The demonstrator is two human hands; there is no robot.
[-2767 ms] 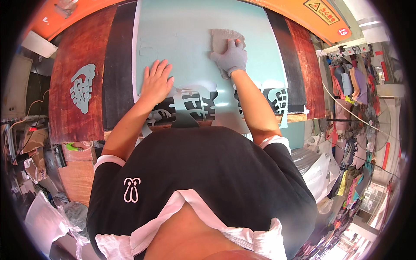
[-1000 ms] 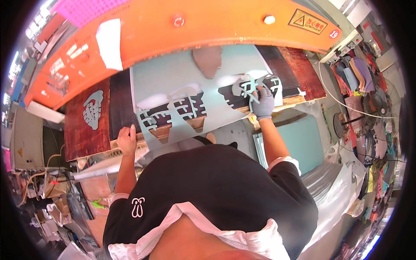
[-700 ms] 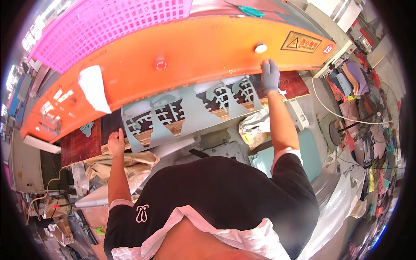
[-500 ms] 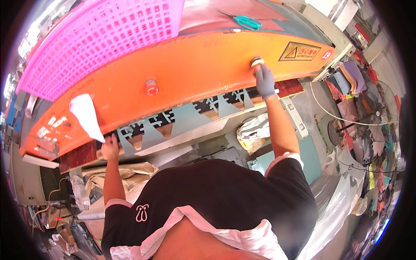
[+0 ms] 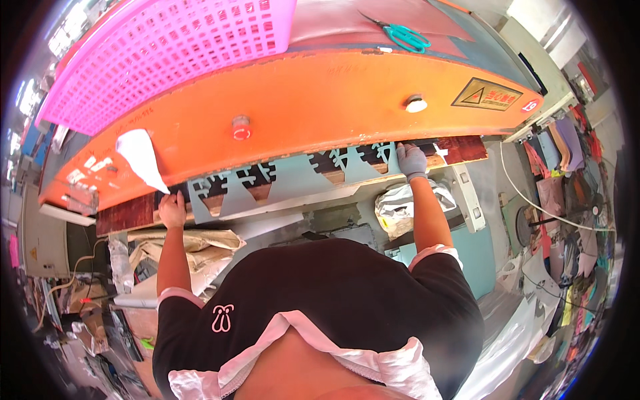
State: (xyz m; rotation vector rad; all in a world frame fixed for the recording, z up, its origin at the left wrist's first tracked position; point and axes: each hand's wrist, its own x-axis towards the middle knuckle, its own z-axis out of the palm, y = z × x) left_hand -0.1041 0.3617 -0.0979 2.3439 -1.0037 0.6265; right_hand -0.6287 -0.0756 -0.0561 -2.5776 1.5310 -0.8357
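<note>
A long orange press beam point(image 5: 320, 100) spans the view, with a grey-blue sheet point(image 5: 293, 175) with tapered cut-outs lying under its front edge. Dark board point(image 5: 257, 177) shows through the gaps. My bare left hand point(image 5: 173, 210) is closed on the board's left end, fingertips partly hidden under the beam. At the sheet's right end, my right hand point(image 5: 411, 161), in a grey glove, has its fingers bent over the board's edge. A white round button point(image 5: 415, 103) sits on the beam above that hand. A red button point(image 5: 241, 127) is farther left.
A pink plastic basket point(image 5: 167, 57) and teal-handled scissors point(image 5: 405, 38) rest on top of the machine. A white paper flap point(image 5: 141, 159) hangs above my left hand. Wrapped bundles point(image 5: 400, 210) lie below the bed; a fan point(image 5: 533, 220) and coloured scraps are at right.
My right hand has come off the white button and moved down to the right end of the sheet and board. My left hand stays at the left end. The view has shifted slightly.
</note>
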